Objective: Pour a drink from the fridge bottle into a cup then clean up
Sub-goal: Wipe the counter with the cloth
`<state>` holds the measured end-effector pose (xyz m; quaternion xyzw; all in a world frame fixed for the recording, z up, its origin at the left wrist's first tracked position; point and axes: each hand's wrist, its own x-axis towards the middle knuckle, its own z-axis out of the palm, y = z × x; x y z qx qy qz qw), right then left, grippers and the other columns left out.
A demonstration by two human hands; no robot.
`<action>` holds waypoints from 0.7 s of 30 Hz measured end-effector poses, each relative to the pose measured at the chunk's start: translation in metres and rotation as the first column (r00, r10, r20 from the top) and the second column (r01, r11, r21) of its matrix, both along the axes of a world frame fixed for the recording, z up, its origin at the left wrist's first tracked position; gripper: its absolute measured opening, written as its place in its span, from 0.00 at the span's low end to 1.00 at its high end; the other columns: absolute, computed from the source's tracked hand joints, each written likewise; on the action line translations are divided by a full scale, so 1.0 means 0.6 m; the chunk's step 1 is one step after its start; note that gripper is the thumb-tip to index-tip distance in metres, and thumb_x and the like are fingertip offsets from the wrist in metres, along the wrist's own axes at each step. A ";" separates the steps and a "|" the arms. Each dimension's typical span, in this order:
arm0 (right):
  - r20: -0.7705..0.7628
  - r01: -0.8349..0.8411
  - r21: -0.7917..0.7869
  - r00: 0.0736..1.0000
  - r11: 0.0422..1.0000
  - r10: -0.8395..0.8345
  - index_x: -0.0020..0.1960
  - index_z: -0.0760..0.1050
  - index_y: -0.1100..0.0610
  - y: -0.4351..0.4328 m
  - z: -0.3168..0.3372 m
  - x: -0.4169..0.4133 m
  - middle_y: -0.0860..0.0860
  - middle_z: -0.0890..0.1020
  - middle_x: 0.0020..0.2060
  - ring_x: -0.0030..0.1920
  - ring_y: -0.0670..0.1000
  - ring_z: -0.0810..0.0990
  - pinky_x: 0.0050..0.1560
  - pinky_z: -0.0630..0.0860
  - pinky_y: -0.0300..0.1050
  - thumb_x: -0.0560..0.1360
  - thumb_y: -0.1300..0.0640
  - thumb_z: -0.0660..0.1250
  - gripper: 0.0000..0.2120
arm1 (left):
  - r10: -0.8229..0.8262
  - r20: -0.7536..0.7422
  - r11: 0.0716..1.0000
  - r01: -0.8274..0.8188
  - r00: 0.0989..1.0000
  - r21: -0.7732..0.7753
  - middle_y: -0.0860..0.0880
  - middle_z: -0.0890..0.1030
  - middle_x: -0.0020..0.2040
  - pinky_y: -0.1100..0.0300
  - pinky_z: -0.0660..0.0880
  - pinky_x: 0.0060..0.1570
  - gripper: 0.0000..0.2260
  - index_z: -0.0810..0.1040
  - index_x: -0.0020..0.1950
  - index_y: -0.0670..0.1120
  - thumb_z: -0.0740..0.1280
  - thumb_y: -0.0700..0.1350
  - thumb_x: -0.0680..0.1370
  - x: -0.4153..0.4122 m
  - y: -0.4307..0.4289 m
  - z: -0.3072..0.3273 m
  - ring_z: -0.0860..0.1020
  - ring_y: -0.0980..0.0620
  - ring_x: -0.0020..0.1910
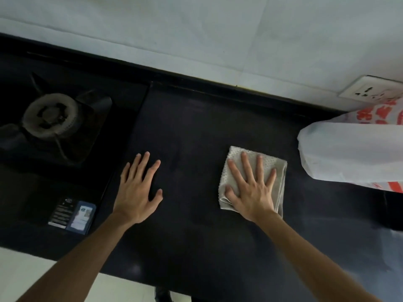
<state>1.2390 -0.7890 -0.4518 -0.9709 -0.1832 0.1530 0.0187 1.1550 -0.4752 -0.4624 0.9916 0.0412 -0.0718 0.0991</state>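
On the dark worktop, in the head view, the right hand lay flat with fingers spread wide, pressing a folded grey cloth, while the left hand rested palm down, open and holding nothing, well apart from the cloth. A gas burner sat at far left, and a white plastic bag with red print stood near the cloth's right, below a wall socket.
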 end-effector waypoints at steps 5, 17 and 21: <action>0.007 -0.125 0.049 0.992 0.991 0.124 0.78 0.35 0.39 0.154 -0.002 0.108 0.49 0.35 0.79 0.77 0.64 0.32 0.69 0.39 0.78 0.76 0.31 0.42 0.35 | 0.006 -0.016 1.000 -0.006 1.000 0.001 0.46 0.49 0.82 0.43 0.49 0.78 0.35 0.56 0.80 0.51 0.55 0.60 0.74 0.002 -0.002 0.003 0.46 0.46 0.81; 0.035 -0.169 0.086 0.985 0.982 0.166 0.79 0.39 0.41 0.374 -0.009 0.243 0.51 0.38 0.80 0.76 0.66 0.31 0.67 0.36 0.79 0.77 0.32 0.43 0.35 | 0.013 0.000 1.000 -0.013 1.000 -0.016 0.47 0.49 0.82 0.45 0.49 0.78 0.36 0.59 0.80 0.52 0.62 0.58 0.73 0.002 -0.002 0.003 0.46 0.47 0.81; 0.031 -0.167 0.077 0.986 0.983 0.165 0.80 0.39 0.41 0.399 -0.009 0.262 0.51 0.39 0.80 0.76 0.66 0.32 0.67 0.36 0.79 0.76 0.32 0.42 0.35 | 0.021 0.001 0.999 -0.021 1.000 -0.028 0.48 0.48 0.82 0.46 0.48 0.78 0.36 0.58 0.80 0.52 0.62 0.58 0.73 0.003 0.000 0.000 0.45 0.48 0.81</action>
